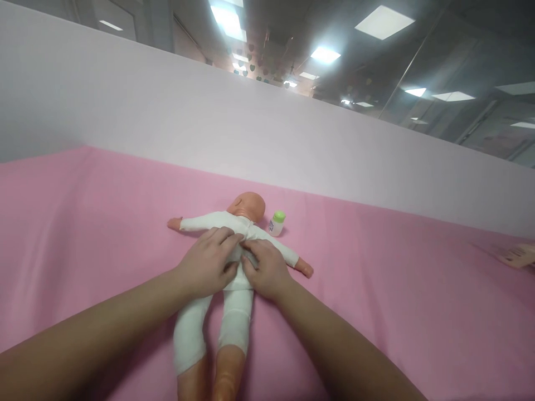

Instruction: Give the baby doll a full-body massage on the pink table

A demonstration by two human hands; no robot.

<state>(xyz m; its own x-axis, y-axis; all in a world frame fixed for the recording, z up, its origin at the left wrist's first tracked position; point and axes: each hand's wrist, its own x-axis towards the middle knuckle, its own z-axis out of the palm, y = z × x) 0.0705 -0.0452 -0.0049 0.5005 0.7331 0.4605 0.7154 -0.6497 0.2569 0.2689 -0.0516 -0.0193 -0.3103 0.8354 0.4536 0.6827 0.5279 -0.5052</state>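
Note:
A baby doll [234,303] in a white one-piece suit lies on its back on the pink cloth [83,223], head away from me, arms spread, bare feet near the bottom edge. My left hand [209,262] rests on the doll's chest with its fingers curled and pinching the white fabric. My right hand [263,267] presses on the right side of the torso, fingertips pinched together on the same cloth at the middle. A small white bottle with a green cap [276,223] stands right of the doll's head.
A pale wall or partition [167,111] rises behind the pink surface. A tan, printed object [518,255] lies at the far right edge. Ceiling lights show above.

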